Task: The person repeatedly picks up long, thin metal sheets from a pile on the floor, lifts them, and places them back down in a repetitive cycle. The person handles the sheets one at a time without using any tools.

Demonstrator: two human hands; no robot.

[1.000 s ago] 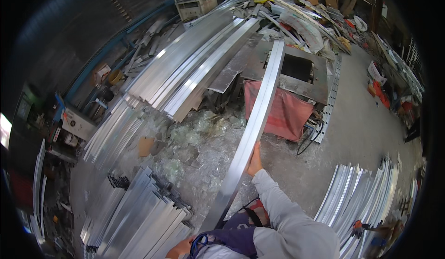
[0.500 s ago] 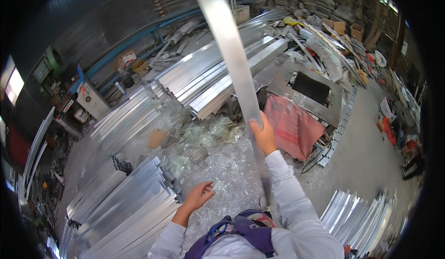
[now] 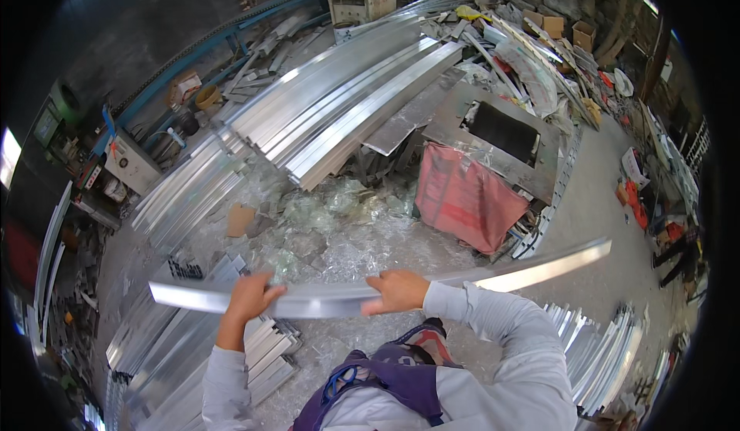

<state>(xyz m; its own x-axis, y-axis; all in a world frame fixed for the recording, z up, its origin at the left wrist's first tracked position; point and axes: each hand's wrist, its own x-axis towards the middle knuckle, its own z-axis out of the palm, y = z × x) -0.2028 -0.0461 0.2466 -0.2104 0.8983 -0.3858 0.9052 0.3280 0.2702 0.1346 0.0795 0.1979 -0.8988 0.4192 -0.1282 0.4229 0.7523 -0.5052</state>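
A long silvery metal bar [image 3: 320, 304] lies level across my body, looking bowed in the wide view. My left hand [image 3: 250, 300] grips it toward its left end, fingers over the far edge. Near its middle my right hand [image 3: 397, 291] is closed on the same bar, and the rest of it passes behind my right sleeve to a bright far end at the right. Below the bar's left part a stack of metal profiles [image 3: 166, 361] rests on the floor.
A large pile of long metal profiles [image 3: 331, 103] stretches ahead. Right of it stands a metal frame [image 3: 443, 126] with a dark opening and a red cloth [image 3: 472, 200]. Crumpled clear plastic film [image 3: 324, 211] covers the floor. Another profile bundle [image 3: 597, 361] lies at lower right.
The bar has swung from upright, held by my right hand alone, to level across my front. My left hand, free before, has taken hold of it.
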